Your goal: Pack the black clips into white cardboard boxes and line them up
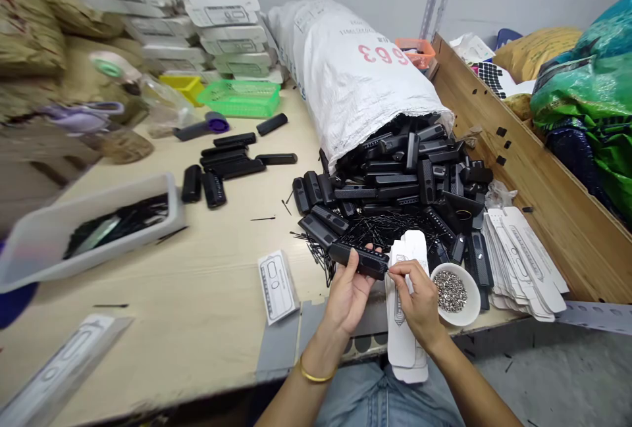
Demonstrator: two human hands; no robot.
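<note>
My left hand, with a gold bangle on its wrist, is closed around a long black plastic housing, held tilted over the table's front. The thumb and fingers of my right hand pinch at the housing's right end; whatever is between them is too small to name. Under the right hand lie flat white printed cartons, sticking out past the table edge. A white bowl of small shiny metal pieces stands just right of that hand. Thin black sticks lie heaped behind the held housing.
A big white sack spills black housings onto the table. More flat cartons are stacked at right by a wooden board. One folded white box, a plastic tray and a green basket stand leftward.
</note>
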